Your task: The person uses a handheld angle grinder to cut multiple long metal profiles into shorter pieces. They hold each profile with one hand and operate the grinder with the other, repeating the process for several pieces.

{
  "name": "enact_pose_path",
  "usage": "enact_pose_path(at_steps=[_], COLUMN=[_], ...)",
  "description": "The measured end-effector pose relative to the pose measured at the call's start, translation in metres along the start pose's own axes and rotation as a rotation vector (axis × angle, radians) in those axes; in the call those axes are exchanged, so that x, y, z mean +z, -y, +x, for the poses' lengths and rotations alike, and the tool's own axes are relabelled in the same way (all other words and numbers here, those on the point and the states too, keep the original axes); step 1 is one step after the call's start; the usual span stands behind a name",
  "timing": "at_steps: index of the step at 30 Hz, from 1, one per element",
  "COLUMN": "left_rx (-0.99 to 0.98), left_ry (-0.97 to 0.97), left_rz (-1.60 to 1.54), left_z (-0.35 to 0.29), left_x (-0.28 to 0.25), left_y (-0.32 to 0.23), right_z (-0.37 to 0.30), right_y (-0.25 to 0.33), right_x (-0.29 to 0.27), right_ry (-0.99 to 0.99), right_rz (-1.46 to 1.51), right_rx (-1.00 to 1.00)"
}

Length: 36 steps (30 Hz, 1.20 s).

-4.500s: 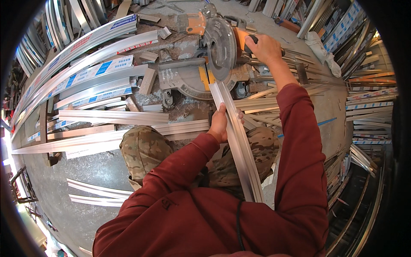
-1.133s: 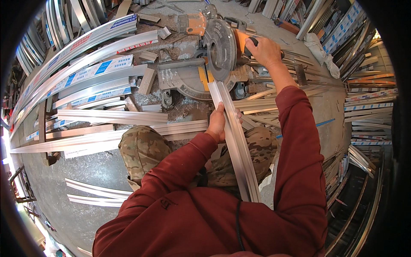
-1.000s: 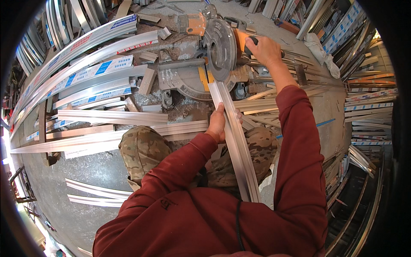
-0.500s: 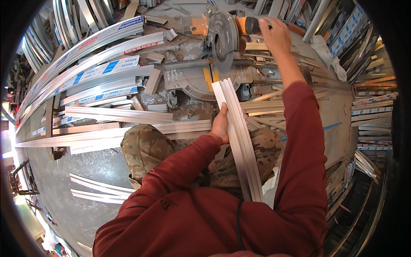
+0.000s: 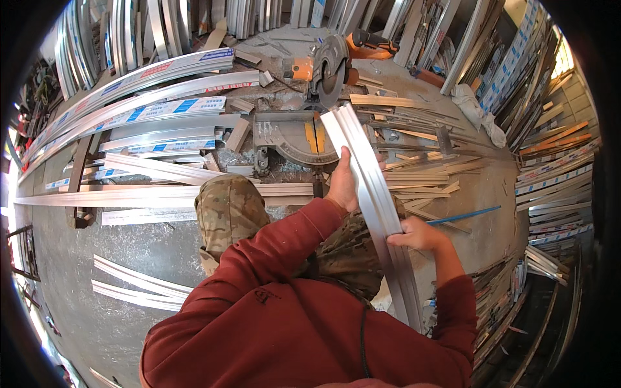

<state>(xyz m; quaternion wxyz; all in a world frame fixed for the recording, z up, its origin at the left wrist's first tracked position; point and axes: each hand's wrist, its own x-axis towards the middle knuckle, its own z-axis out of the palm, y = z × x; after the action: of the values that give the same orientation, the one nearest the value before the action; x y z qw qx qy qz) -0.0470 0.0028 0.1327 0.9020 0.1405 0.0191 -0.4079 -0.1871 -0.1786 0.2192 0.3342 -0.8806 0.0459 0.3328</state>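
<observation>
A long silvery aluminium profile (image 5: 369, 187) runs from the saw table back over my lap. My left hand (image 5: 341, 184) grips it on its left side, near its far end. My right hand (image 5: 419, 234) holds it lower down on its right side. Beyond its far end stands an orange and grey mitre saw (image 5: 326, 68) with its blade raised over the round grey saw base (image 5: 291, 139). I am crouching in red sleeves and camouflage trousers (image 5: 226, 210).
Several long aluminium profiles (image 5: 149, 97) with blue and white film lie to the left on the concrete floor. Short offcuts (image 5: 414, 174) are piled right of the saw. Profile stacks (image 5: 550, 181) line the right wall. A white rag (image 5: 472, 103) lies at the back right.
My right hand has left the saw handle and now holds the profile. The saw head has risen, and the profile has been drawn back from under the blade.
</observation>
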Motion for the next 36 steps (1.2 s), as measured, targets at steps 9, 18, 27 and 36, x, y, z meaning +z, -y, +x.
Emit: enact_pose_path(at_steps=[9, 18, 27, 36], left_rx=[-0.261, -0.302, 0.342, 0.123], left_ry=[0.206, -0.1, -0.331, -0.388], left_rz=[0.314, 0.271, -0.197, -0.11], left_z=[-0.014, -0.008, 0.034, 0.043], left_x=[-0.019, -0.043, -0.099, -0.108], left_y=[0.006, 0.016, -0.014, -0.036], right_z=[-0.147, -0.08, -0.047, -0.006], right_y=[-0.053, -0.127, -0.075, 0.069], right_x=[-0.104, -0.052, 0.099, -0.109], right_ry=[-1.506, -1.738, -0.967, -0.406], right_rz=[-0.056, 1.188, 1.662, 0.357], right_rx=[0.095, -0.41, -0.063, -0.241])
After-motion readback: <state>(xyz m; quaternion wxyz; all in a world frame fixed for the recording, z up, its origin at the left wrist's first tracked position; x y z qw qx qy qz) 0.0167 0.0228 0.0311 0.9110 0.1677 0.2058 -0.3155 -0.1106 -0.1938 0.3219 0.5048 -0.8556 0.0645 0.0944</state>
